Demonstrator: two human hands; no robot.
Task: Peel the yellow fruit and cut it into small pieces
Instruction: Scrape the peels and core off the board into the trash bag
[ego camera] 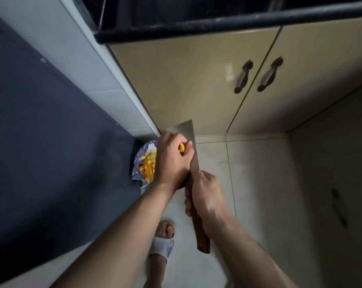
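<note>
Gripping the brown wooden handle of the broad steel cleaver, my right hand angles the blade forward; my left hand pinches a yellow fruit piece against it, above yellow peelings in a purple-lined bin, beige cabinet doors beyond.

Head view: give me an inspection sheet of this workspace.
Surface: pale tiled floor; no table seen.
Job's things: yellow fruit, only a sliver showing; cleaver with wooden handle.
Clutter: purple-lined bin holding yellow and orange peelings.
Hands: left hand grips the fruit beside the blade; right hand grips the handle.
Cables: nothing seen.
Surroundings: beige cabinet doors, dark counter edge, sandalled foot.
</note>
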